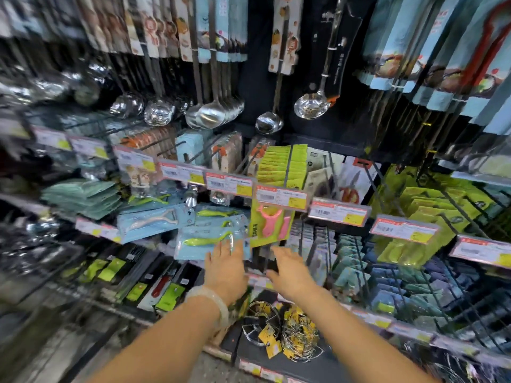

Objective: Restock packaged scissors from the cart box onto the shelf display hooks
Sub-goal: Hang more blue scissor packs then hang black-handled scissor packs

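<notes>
My left hand (225, 268), with a pale bangle on the wrist, reaches to the shelf. Its fingers are stretched out flat against the lower edge of a light-blue pack holding a green peeler (204, 241), and I see no closed grip. My right hand (290, 273) is beside it, fingers apart and empty, pointing into a dark gap between the display hooks (265, 258). A white pack showing red-handled scissors (349, 186) hangs on the row above, to the right. The cart box is out of view.
Ladles (210, 114) hang in the top row. A green pack with pink peelers (269, 219) hangs just above my hands. Price-tag rails (282, 197) jut out in front of the hooks. Wire racks with yellow tags (279, 333) lie on the bottom shelf below my wrists.
</notes>
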Available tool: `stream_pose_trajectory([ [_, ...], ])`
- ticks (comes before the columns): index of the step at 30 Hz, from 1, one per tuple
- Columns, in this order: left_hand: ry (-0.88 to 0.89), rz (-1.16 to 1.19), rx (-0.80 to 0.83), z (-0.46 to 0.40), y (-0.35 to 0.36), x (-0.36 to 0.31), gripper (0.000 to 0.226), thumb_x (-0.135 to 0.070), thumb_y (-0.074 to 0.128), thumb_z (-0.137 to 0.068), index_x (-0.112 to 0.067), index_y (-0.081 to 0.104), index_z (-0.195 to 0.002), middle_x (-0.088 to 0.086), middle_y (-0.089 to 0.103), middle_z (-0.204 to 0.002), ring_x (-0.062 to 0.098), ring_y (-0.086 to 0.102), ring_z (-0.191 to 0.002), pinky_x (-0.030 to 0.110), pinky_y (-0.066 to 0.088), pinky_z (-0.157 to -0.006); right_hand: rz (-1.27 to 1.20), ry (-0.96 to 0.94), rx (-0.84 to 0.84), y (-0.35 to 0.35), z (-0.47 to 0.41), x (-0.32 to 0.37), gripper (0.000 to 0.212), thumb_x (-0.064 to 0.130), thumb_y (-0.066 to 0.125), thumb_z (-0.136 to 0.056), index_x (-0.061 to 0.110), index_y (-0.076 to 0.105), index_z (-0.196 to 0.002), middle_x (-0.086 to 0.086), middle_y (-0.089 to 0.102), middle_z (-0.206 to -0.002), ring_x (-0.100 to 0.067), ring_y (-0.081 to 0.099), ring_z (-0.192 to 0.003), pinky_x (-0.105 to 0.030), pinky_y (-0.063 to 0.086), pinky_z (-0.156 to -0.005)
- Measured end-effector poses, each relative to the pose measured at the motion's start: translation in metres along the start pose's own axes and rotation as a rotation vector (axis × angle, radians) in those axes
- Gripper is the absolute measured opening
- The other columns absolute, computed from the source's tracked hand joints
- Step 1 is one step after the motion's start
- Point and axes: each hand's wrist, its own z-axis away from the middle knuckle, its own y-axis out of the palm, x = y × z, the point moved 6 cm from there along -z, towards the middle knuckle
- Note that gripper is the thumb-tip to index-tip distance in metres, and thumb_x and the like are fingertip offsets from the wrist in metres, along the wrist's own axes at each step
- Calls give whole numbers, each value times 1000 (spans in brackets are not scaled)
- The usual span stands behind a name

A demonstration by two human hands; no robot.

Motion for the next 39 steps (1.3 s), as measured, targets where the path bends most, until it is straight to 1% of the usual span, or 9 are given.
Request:
stream_pose_trajectory([
  [3, -124, -127, -58, 30, -20, 59, 77, -26, 52, -93, -16, 3, -152, 11, 4, -160, 30, 2, -148, 48, 7, -120, 174, -202, 30, 23, -7, 70, 59, 30, 50, -94, 11, 26, -144, -11, 32, -149, -29, 29, -137, -37, 26, -113],
  [7, -332, -212, -89, 74, -48, 156, 70, -22, 44, -96, -14, 1, -152, 12, 0, -160, 30, -2, -148, 48, 8, -120, 279, -483, 61, 61, -9, 183, 62, 26, 53, -92, 11, 24, -144, -12, 26, -151, -29, 21, -141, -40, 19, -117],
  [12, -610, -223, -141, 135, -88, 290, 68, -22, 43, -96, -13, 5, -151, 14, 5, -160, 31, 2, -148, 48, 8, -120, 360, -765, 106, 103, 2, 336, 64, 20, 55, -91, 15, 22, -146, -8, 19, -154, -29, 13, -145, -44, 14, -119],
  [19, -896, -171, -203, 216, -114, 445, 74, -23, 57, -87, -14, 17, -148, 12, 21, -154, 31, 13, -146, 47, 17, -117, 444, -1001, 155, 175, 15, 494, 56, 24, 53, -92, 15, 28, -141, -9, 28, -150, -30, 22, -140, -43, 22, -116],
  [24, -1048, -44, -197, 262, -104, 528, 68, -22, 51, -91, -16, 17, -149, 9, 22, -155, 29, 14, -145, 45, 18, -119, 457, -1081, 221, 229, 14, 569, 55, 27, 55, -91, 13, 32, -139, -10, 33, -147, -30, 28, -137, -41, 26, -113],
  [28, -1134, 40, -161, 283, -80, 581, 69, -33, 56, -89, -17, 23, -147, 9, 22, -155, 28, 18, -144, 44, 25, -117, 489, -1108, 324, 272, 7, 614, 52, 25, 59, -88, 13, 39, -134, -10, 40, -141, -31, 34, -134, -41, 29, -111],
  [32, -1191, 117, -170, 287, -52, 621, 67, -41, 58, -86, -20, 30, -143, 8, 33, -147, 28, 28, -139, 42, 32, -112, 522, -1140, 407, 320, -13, 651, 52, 27, 57, -88, 14, 40, -136, -8, 43, -139, -30, 38, -130, -42, 33, -109],
  [35, -1267, 220, -131, 283, -23, 649, 65, -38, 58, -85, -21, 31, -142, 7, 32, -149, 28, 26, -141, 42, 30, -113, 581, -1151, 509, 367, -31, 672, 56, 28, 57, -90, 13, 36, -140, -8, 38, -145, -30, 36, -133, -42, 34, -110],
  [39, -1358, 376, -48, 272, 16, 682, 59, -35, 61, -81, -23, 37, -133, 3, 40, -138, 26, 35, -132, 41, 36, -109, 691, -1169, 655, 440, -54, 688, 54, 24, 58, -89, 11, 38, -138, -12, 41, -142, -32, 40, -129, -44, 38, -107],
])
